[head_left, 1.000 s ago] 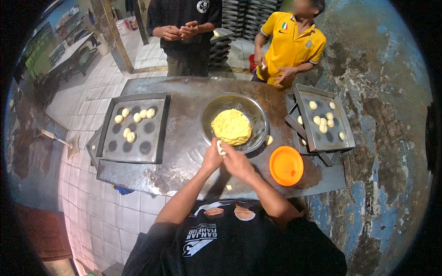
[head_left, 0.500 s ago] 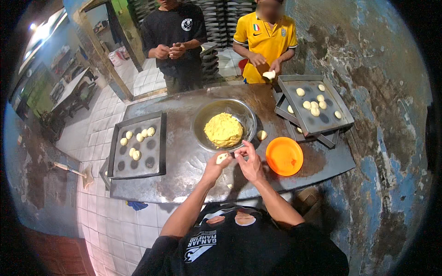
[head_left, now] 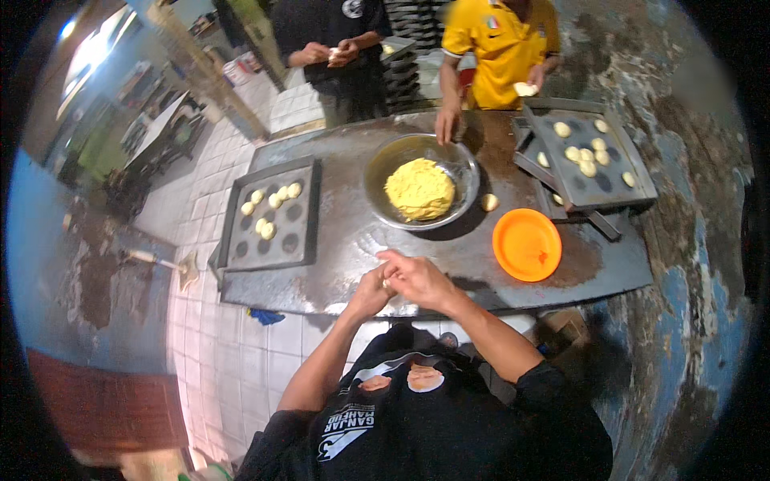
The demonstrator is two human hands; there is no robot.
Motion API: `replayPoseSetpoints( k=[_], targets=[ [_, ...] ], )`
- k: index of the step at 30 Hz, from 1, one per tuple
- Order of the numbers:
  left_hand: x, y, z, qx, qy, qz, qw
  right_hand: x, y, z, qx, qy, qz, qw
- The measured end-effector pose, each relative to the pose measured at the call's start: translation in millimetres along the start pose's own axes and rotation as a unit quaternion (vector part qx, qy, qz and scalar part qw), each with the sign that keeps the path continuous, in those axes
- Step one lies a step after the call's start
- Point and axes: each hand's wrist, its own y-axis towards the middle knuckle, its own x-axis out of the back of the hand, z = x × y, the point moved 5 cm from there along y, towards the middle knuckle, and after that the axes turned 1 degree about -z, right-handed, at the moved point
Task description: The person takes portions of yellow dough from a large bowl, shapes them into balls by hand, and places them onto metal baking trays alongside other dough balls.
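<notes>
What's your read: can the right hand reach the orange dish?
Likely yes: the right hand has the orange dish close on its right, with nothing visible blocking the tabletop between, though it's up against the left hand.

Small dough piece (head_left: 387, 283) in the left hand (head_left: 369, 293): creamy white.
Rough dough mound (head_left: 419, 190) beyond the right hand (head_left: 421, 282): bright yellow.
Round metal bowl (head_left: 375, 180) about it: silver-grey.
Round plastic dish (head_left: 523, 240) right of that hand: orange, one small red mark.
Square metal tray (head_left: 269, 252) left of the left hand: dark grey, dotted with blackish circles.
Small round dough balls (head_left: 275, 200) on it: pale cream-yellow.
</notes>
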Motion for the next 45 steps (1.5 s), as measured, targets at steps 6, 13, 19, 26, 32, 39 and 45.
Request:
replayPoseSetpoints(
  k=[6,13,19,26,32,39,45],
  targets=[
    [21.5,-39.9,-9.5,0.001,-0.093,-0.064,0.994,-23.5,19.2,-20.5,-0.072,0.111,0.057,0.990],
    [75.7,-74.0,34.5,0.092,-0.267,-0.214,0.935,-70.7,50.9,26.0,-0.001,0.172,-0.075,0.982],
    [98.3,-65.3,49.9,0.063,-0.595,-0.234,0.766,-152.2,70.9,7.1,-0.024,0.070,-0.150,0.986],
    [205.1,-83.6,146.4,0.082,-0.527,-0.316,0.785,-279.4,178.1,-25.0,-0.322,0.528,0.075,0.783],
    [292.5,-98.9,244.9,0.091,-0.419,-0.416,0.802,-320.3,340.3,-54.4,-0.349,0.108,0.056,0.929],
    [360.2,-132.2,320.0,0.153,-0.173,-0.430,0.873,-358.8,397.7,-160.5,0.023,-0.420,0.131,0.898],
    [396.4,-145.0,326.3,0.104,-0.071,-0.391,0.912,-395.9,394.8,-181.3,0.035,-0.403,0.160,0.900]
  ],
)
